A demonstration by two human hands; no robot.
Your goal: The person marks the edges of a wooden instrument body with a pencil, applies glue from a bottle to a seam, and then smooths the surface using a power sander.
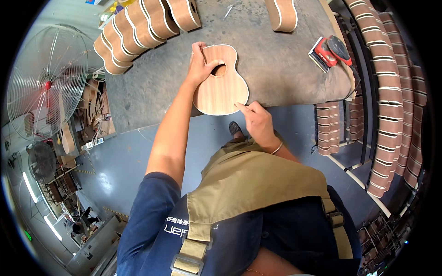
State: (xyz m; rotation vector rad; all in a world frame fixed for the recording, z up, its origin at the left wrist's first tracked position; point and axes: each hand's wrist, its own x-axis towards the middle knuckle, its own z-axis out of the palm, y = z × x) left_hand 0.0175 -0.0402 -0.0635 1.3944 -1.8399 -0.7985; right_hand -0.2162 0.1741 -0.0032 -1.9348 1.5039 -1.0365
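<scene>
A small ukulele body (222, 94) of pale striped wood, with white edging and a round sound hole, lies at the table's near edge, its wide end toward me. My left hand (199, 66) grips its upper left side, the thumb reaching over the top to the sound hole. At the lower right rim is my right hand (258, 120), with the index fingertip on the wooden top and the other fingers curled. What those curled fingers do at the edge is partly hidden.
Several ukulele bodies (138, 27) stand in a row at the far left of the dark table (271, 73). Another body (281, 16) is at the back. A red sander (328, 51) sits on the right, beside racks of bodies (384, 92). A large fan (48, 85) stands left.
</scene>
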